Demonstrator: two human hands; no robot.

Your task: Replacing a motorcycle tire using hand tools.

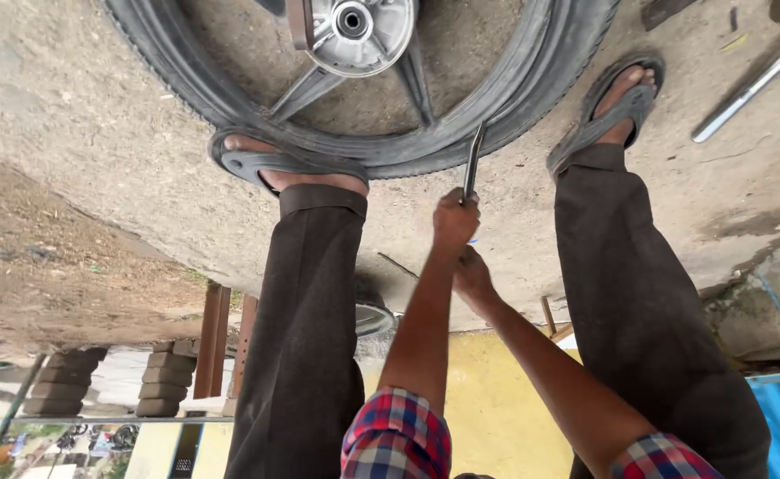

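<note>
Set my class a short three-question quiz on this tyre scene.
1. True or false: the lever tip sits at the tyre edge.
2. Which foot stands on the tyre? A) left B) right C) neither
3. Which hand grips the lever nearer the tyre?

Key
1. True.
2. A: the left foot is on it.
3. The left hand; the right hand is behind it.
</note>
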